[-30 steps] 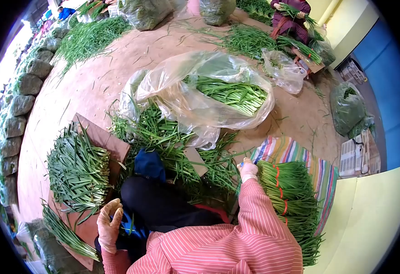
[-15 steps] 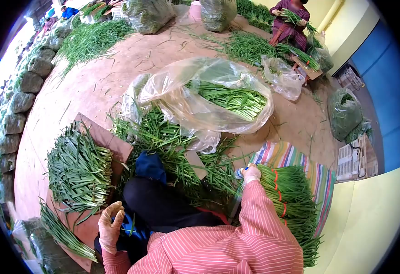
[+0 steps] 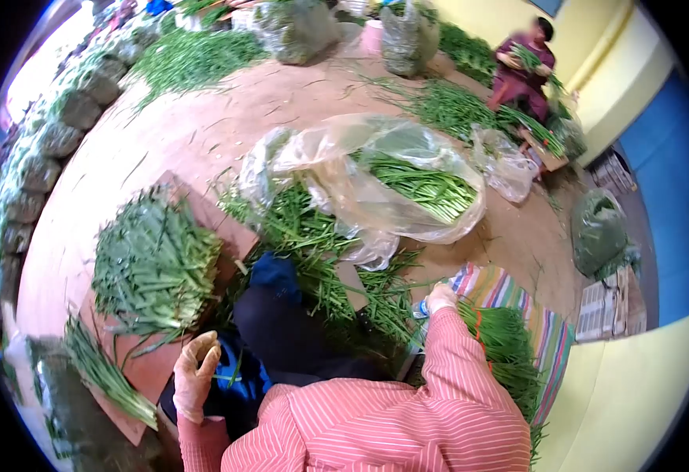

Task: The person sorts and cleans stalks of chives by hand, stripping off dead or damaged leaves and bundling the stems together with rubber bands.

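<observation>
My left hand point(image 3: 195, 376), in a pale thin glove, is raised above my lap with curved fingers and a gap between thumb and fingers. A thin green leaf shows beside it; I cannot tell whether they touch. On a board to its left lies a big pile of garlic chives point(image 3: 152, 267), with a smaller bunch point(image 3: 108, 377) below. My right hand point(image 3: 441, 299), also gloved, is closed at the upper end of green bundles point(image 3: 510, 342) tied with orange bands. A small blue-and-white thing point(image 3: 421, 308) shows at its fingers; what it grips is partly hidden.
A clear plastic bag point(image 3: 305, 161) of greens lies ahead, with loose leaves point(image 3: 305, 224) and a flat blade point(image 3: 351, 285) nearer me. A striped sheet point(image 3: 553, 354) lies under the bundles. Another person point(image 3: 527, 67) sits at back right, holding greens. Stacked bags point(image 3: 61, 138) line the left.
The view has shifted, so the scene sits lower and further right. My left hand's fingers have curled slightly more. My right hand stays by the tied bundles with the blue-and-white thing.
</observation>
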Demonstrator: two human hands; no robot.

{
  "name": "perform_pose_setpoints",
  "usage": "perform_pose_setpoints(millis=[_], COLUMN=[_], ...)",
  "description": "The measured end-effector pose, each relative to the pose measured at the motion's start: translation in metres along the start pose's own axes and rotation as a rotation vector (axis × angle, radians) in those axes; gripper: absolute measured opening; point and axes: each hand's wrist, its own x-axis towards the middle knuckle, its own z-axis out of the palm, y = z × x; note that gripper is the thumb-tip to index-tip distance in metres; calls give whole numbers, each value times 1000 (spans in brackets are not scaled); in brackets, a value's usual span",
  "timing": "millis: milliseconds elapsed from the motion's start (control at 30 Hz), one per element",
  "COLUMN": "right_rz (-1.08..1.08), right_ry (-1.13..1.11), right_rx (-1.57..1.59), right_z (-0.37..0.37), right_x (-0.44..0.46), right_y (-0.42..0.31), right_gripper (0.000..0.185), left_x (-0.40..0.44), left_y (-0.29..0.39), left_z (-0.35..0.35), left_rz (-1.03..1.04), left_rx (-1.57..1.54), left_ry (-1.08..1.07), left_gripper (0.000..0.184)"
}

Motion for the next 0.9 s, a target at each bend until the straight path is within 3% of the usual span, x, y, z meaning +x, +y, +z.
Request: perform_pose_setpoints(millis=[133, 200, 267, 333, 400, 467, 600, 733, 800, 900], right_rz=[-335, -600, -884, -999, -1216, -1440, -1759, -1697, -1676, -1754], right_ry=[209, 224, 386, 290, 453, 505, 210, 390, 453, 540], right_rx=[72, 165, 305, 445, 522, 459, 602, -82, -255, -208], right_z=[-40, -57, -68, -110, -131, -143, -118, -78, -48, -28], right_x=[-42, -44, -50, -106, -160, -207, -297, -361, -363, -361], right_y=[-58, -92, -129, -175, -216, -252, -310, -362, -390, -404], right_gripper=[56, 59, 55, 47, 37, 32, 19, 42, 37, 32], left_x=[-8, -11, -20, -31, -42, -55, -79, -94, -100, -100], left_y=[6, -5, -9, -14, -14, -27, -42, -53, -60, -80], left_z=[-12, -25, -36, -50, -64, -77, -100, -109, -112, -114], left_rz=[98, 24, 42, 34, 5, 3, 15, -16, -19, -13], left_rx=[194, 122, 108, 31, -15, -136, -259, -333, -314, -437], left_ry=[62, 72, 124, 194, 314, 439, 554, 573, 527, 532], left_gripper=[30, 31, 31, 31, 28, 25, 22, 23, 25, 24])
